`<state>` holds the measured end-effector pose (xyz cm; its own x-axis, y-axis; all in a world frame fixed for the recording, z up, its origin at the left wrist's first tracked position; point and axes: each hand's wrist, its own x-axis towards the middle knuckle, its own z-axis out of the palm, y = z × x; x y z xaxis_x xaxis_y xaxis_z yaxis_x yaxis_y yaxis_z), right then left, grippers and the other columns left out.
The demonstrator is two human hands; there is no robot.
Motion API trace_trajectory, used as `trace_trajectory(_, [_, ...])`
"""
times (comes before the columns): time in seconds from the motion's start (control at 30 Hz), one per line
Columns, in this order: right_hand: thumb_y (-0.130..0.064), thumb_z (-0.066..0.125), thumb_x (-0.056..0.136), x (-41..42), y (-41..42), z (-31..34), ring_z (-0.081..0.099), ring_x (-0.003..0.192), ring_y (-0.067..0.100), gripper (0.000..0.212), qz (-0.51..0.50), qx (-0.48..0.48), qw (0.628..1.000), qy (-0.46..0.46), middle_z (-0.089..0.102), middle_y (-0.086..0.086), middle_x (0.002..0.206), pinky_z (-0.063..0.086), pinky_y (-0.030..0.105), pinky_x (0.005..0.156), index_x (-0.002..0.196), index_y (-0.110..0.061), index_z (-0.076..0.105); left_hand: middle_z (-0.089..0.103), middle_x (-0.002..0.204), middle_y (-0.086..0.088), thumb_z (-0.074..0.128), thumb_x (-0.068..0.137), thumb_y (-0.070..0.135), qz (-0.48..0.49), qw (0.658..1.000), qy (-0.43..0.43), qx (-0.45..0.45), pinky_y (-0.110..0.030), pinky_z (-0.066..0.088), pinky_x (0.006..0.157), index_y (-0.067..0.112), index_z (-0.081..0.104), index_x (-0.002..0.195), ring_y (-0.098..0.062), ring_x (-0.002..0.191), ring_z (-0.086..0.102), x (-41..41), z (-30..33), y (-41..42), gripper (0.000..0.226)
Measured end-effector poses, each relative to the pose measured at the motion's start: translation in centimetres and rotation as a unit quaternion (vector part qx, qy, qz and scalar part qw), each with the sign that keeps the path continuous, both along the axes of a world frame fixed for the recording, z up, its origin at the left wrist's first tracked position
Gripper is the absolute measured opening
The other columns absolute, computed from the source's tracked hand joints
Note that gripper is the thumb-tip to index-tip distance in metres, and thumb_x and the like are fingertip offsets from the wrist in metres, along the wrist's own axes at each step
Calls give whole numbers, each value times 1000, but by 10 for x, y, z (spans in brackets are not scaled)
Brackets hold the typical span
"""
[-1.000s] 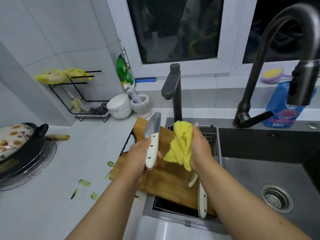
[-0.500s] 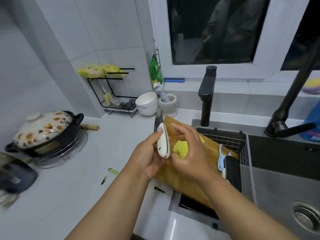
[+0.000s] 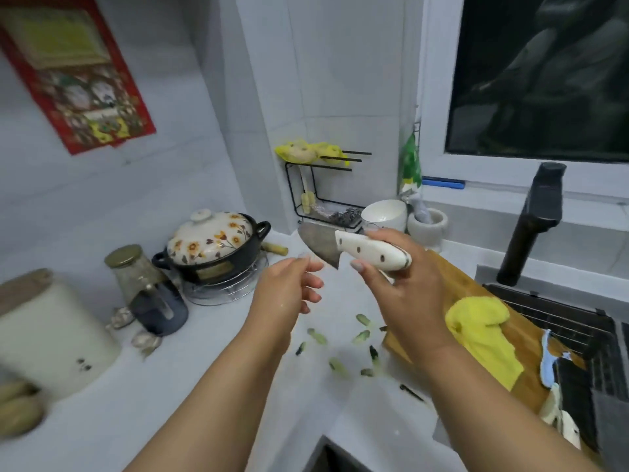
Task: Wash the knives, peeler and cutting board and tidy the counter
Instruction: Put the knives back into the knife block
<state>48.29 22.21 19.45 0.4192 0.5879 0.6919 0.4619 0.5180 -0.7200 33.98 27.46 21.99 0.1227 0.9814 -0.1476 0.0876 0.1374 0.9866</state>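
The white counter (image 3: 218,386) below the two forearms is bare and wide, so a hand can pass there, but a little further in, green peel scraps (image 3: 360,335) lie scattered near the wooden cutting board (image 3: 531,379). On the left side a cream canister (image 3: 51,335), a glass jar (image 3: 136,274) and a flowered pot (image 3: 214,247) stand close together along the wall. The back corner is filled by a wire rack (image 3: 320,189), a white bowl (image 3: 384,214) and a mortar (image 3: 429,223).
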Motion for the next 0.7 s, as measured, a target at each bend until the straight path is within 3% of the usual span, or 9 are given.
trace_trajectory(0.2, [-9,74,80,-98,24,34,60,90,-2,30,151,7,985,87,63,-12,104,48,11,72,104,-22,62,65,79,3,53,90,23,186,975,88,88,-33,46,71,26,68,82,-16,75,58,-127,-8,30,18])
trace_trajectory(0.3, [-11,75,79,-154,37,46,62,89,-2,32,211,12,973,92,66,-9,103,49,12,73,100,-30,61,63,82,6,52,93,25,234,954,144,118,-29,46,68,27,64,83,-11,74,57,-193,-11,33,16])
trace_trajectory(0.37, [-17,76,77,-184,47,52,64,95,3,32,237,15,966,100,67,-6,104,50,16,76,96,-39,61,64,95,2,52,93,23,259,939,188,127,-26,46,67,22,65,95,-12,80,58,-230,-14,37,13])
trace_trajectory(0.5, [-23,74,75,-245,72,63,65,99,13,31,260,8,961,89,68,-8,104,56,35,81,93,-45,60,51,134,-8,53,91,29,296,903,288,115,-46,45,100,18,56,130,-27,118,51,-302,-19,47,41])
trace_trajectory(0.6, [-18,75,80,-284,87,73,64,94,4,31,283,7,956,77,67,-9,101,55,23,76,96,-38,57,41,147,-8,53,92,28,294,888,336,110,-42,31,112,12,42,143,-27,134,39,-345,-22,53,54])
trace_trajectory(0.7, [-20,73,81,-315,101,79,62,89,0,29,290,-4,956,51,63,-15,97,51,13,71,101,-32,56,38,148,-9,50,91,36,261,882,380,101,-43,29,112,9,38,142,-27,136,34,-376,-28,61,59])
